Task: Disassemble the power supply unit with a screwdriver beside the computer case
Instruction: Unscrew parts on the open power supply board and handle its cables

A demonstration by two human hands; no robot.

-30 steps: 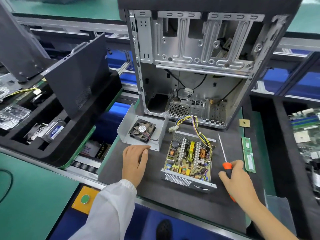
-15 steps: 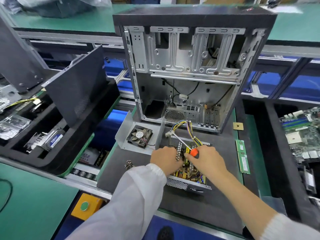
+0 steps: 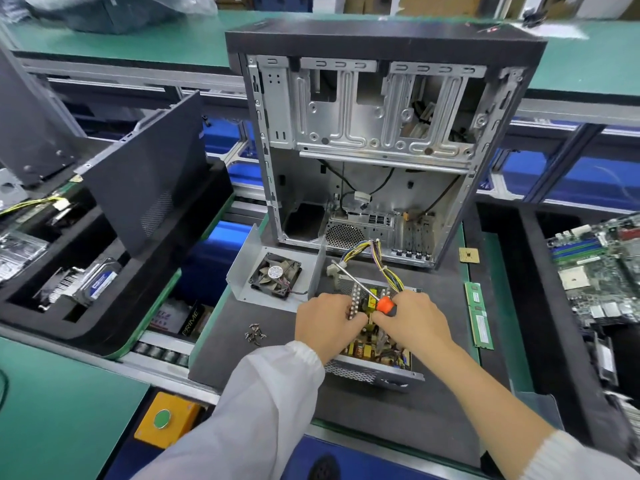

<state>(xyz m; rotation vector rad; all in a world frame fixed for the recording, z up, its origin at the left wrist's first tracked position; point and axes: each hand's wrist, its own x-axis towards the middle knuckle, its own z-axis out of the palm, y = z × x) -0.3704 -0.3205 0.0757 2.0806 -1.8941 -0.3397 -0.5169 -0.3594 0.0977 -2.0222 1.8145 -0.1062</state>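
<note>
The opened power supply unit lies on the dark mat in front of the upright computer case, its circuit board exposed and a wire bundle rising from it. My left hand rests on the board with fingers curled at a white heatsink. My right hand grips the orange-handled screwdriver, whose shaft points up and left across the board. The removed metal cover with its fan stands just left of the unit.
Several loose screws lie on the mat left of my hands. Two RAM sticks and a CPU chip lie to the right. A black tray with a hard drive sits left; a motherboard far right.
Both hands came in from the mat onto the exposed board a second ago; the right carried the screwdriver over the unit. Since half a second ago they have barely shifted.
</note>
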